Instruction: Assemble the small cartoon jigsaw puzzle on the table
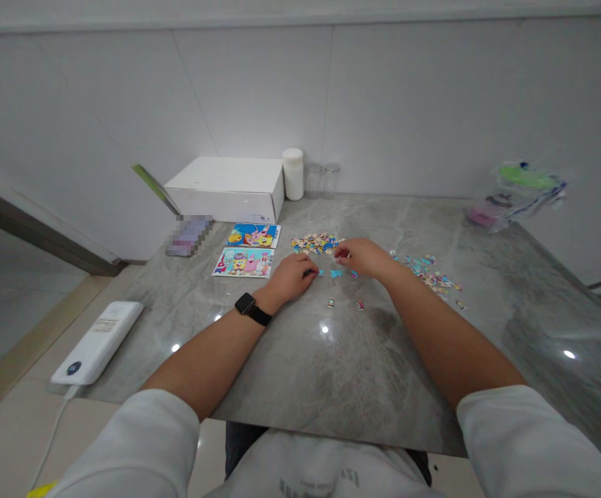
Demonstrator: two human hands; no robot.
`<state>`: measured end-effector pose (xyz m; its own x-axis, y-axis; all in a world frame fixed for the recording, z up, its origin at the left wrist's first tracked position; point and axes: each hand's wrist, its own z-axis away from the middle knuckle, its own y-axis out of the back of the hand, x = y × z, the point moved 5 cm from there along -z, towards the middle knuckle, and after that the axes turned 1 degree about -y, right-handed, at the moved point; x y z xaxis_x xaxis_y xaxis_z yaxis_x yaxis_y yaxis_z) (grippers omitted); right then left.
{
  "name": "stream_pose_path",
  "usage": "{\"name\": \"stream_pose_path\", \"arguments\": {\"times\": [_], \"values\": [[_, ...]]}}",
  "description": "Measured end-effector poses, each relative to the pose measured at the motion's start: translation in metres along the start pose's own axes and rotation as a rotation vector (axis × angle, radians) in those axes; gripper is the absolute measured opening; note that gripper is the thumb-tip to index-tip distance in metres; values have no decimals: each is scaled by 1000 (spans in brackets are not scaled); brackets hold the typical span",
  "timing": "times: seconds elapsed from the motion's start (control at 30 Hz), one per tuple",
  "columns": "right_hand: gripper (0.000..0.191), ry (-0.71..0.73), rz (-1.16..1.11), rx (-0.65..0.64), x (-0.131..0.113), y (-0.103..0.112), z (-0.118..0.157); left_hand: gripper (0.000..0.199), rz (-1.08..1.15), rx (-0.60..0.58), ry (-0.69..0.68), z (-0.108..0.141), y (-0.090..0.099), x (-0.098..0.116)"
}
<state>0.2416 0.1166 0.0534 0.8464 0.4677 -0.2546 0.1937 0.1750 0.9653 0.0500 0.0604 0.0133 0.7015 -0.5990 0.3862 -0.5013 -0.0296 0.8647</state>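
Note:
My left hand, with a black watch on the wrist, rests low over the grey table, fingers bent together around something too small to make out. My right hand is curled just right of it, thumb and fingers pressed together; what it holds is hidden. Between and below the hands lie loose blue puzzle pieces. Nearer me are two single pieces, one pale and one reddish. A heap of yellow and blue pieces lies behind the hands. More pieces are scattered beyond my right forearm.
Two cartoon picture cards lie left of my hands. Behind stand a white box, a white bottle and two clear glasses. A plastic bag is at right, a power bank at left.

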Motion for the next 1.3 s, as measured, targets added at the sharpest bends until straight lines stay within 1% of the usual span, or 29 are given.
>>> {"name": "stream_pose_path", "arguments": {"times": [0.2, 0.33, 0.43, 0.57, 0.63, 0.7, 0.77, 0.83, 0.9, 1.0, 1.07, 1.17, 1.3], "values": [[19, -27, -38, 60, -1, 25, 10, 18, 24, 13, 11, 0, 3, 1], [19, -62, -99, 167, 9, 57, 23, 18, 52, 35, 32, 0, 6, 2], [18, -118, -153, 277, 27, 87, 41, 18, 69, 74, 45, -1, 10, 2], [18, -191, -206, 429, 59, 126, 74, 18, 101, 130, 41, 0, 13, 3], [19, -233, -204, 461, 74, 138, 88, 18, 114, 150, 24, 0, 13, 5], [20, -279, -169, 452, 88, 142, 97, 19, 123, 149, 0, 0, 13, 8], [19, -324, -98, 403, 102, 138, 103, 20, 131, 141, -18, 0, 12, 9], [17, -365, -6, 317, 114, 124, 106, 20, 136, 141, -26, 0, 11, 10], [15, -403, 79, 213, 126, 103, 111, 20, 141, 147, -31, 0, 12, 11], [15, -459, 165, 77, 141, 68, 127, 21, 147, 140, -44, -1, 11, 11], [16, -456, 180, 13, 148, 46, 139, 21, 148, 135, -45, -1, 10, 11], [15, -447, 178, 10, 155, 25, 153, 22, 149, 135, -38, -1, 10, 10], [14, -457, 164, 73, 162, 15, 159, 22, 153, 126, -17, 1, 10, 9]]}}
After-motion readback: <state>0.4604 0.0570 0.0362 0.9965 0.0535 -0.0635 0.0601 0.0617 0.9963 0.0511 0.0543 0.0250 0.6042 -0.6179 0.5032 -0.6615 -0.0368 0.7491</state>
